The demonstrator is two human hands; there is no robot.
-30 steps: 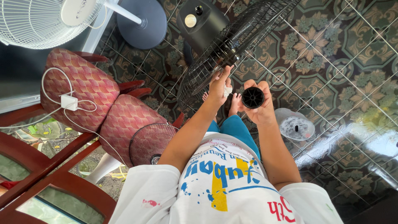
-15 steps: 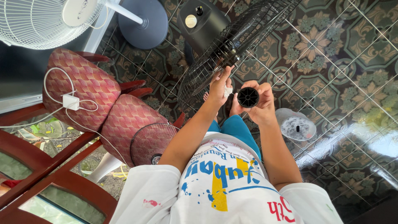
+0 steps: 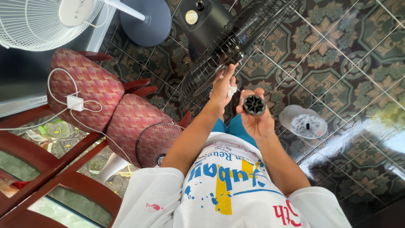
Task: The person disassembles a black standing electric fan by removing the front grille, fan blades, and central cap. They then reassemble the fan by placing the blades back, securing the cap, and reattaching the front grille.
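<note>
My left hand (image 3: 222, 86) reaches out to a black wire fan grille (image 3: 219, 55) that leans over the tiled floor. Its fingertips touch the wires, and a small white piece (image 3: 232, 89) sits by the thumb. My right hand (image 3: 258, 120) holds a black round ribbed cap (image 3: 254, 104) upright in front of my chest, with its hollow end facing the camera. The two hands are close together, with the cap just right of the grille's lower edge.
A black fan base (image 3: 206, 17) lies behind the grille. A white fan head (image 3: 38, 21) and its grey round base (image 3: 143, 21) are at the top left. Red patterned chair cushions (image 3: 90, 90), a white charger (image 3: 75, 102), a small dark grille (image 3: 157, 143) and a clear plastic disc (image 3: 303, 122) surround me.
My right hand has lowered the black cap slightly toward me. My left hand stays on the grille, its fingers stretched a little further up the wires.
</note>
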